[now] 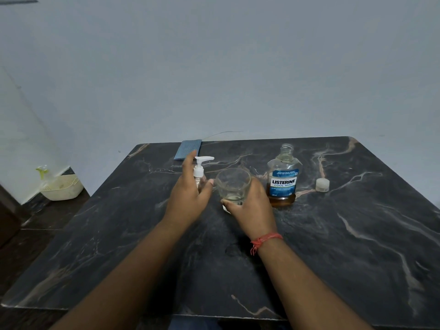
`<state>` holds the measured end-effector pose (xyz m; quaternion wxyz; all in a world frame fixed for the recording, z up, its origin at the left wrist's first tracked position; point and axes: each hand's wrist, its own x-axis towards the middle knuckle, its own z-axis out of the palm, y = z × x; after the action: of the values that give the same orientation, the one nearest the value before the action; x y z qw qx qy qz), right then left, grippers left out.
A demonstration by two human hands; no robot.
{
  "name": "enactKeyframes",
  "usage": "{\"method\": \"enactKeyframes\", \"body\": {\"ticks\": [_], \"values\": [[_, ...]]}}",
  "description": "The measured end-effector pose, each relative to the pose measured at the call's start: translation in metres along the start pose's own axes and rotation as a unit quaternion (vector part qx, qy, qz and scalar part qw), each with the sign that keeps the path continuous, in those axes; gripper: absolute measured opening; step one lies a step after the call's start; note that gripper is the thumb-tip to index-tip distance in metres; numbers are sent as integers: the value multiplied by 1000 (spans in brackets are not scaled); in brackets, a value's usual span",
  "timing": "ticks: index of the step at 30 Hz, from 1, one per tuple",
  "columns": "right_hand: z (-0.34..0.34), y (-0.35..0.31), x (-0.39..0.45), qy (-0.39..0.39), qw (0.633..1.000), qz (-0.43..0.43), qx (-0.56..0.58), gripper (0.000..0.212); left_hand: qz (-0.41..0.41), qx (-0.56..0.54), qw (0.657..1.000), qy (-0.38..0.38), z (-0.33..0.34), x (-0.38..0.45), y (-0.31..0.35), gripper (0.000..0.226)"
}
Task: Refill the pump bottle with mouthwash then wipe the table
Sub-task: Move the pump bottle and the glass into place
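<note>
A small clear pump bottle point(199, 171) with a white pump head stands near the table's middle. My left hand point(188, 196) is spread open right in front of it, fingers apart, hiding its lower body. My right hand point(250, 210) grips a clear drinking glass point(233, 184) that stands on the table with a little liquid at its bottom. Just right of the glass stands an uncapped Listerine mouthwash bottle point(283, 177), amber liquid low inside. Its white cap point(322, 185) lies further right. A folded blue cloth point(188, 149) rests at the table's far edge.
The dark marble table point(357, 246) fills the lower view, against a plain wall. On the floor to the left sits a cream basket point(63, 188) with a spray bottle point(44, 173) beside it.
</note>
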<state>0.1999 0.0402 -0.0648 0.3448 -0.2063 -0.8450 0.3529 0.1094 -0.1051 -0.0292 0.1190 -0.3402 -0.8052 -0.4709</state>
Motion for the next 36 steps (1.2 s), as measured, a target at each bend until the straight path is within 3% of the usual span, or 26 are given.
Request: {"method": "enactKeyframes", "body": {"ticks": [8,11,14,22,36], "values": [[-1,0,1,-22,1000,15,7,76,-86,-97,991,-37,-11,-2,-25,40],[-1,0,2,-30,999,15,2,72,-112,-125,984,-63,-12,-7,-31,58],[-3,-2,2,-40,999,19,-2,70,-128,-78,985,-84,-11,-16,-41,65],[-6,-7,2,-53,998,24,-15,67,-148,-66,983,-86,-12,-24,-58,31],[-3,-13,1,-72,997,30,-23,65,-165,-50,983,-61,-12,-30,-53,44]]}}
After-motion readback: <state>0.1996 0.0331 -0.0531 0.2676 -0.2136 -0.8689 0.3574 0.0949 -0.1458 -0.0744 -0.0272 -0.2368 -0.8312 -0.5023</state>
